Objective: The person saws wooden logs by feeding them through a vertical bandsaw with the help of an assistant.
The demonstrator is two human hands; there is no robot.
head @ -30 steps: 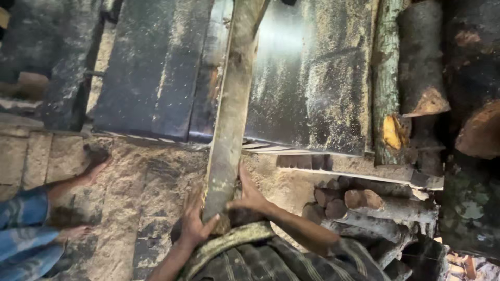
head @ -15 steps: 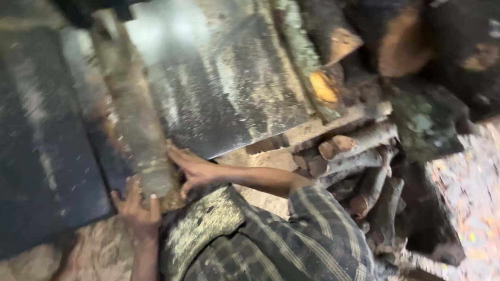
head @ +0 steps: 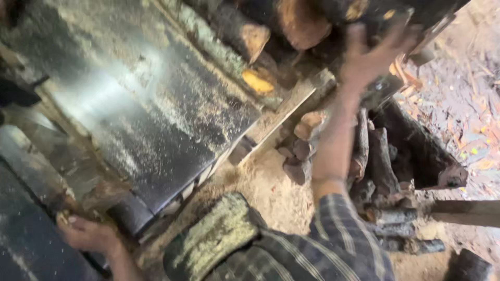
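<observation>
My left hand point(head: 88, 235) is at the lower left, its fingers curled on the near end of a long rough wooden slab point(head: 54, 164) that lies along the dark metal saw table point(head: 156, 104). My right hand point(head: 376, 52) is raised at the upper right, blurred, with fingers spread. It touches a dark log point(head: 416, 15) in the stacked log pile point(head: 245, 36). Whether it grips that log I cannot make out. My plaid sleeve runs up the middle right.
Sawdust covers the table and the ground point(head: 260, 182) in front of me. Short cut logs point(head: 302, 151) and thicker dark ones point(head: 385, 161) lie heaped to the right of the table. A squared wooden beam point(head: 463, 211) sticks in from the right edge.
My right hand has left the slab's end and swung up to the log pile at the upper right. My left hand has stayed on the slab. The view has turned rightward.
</observation>
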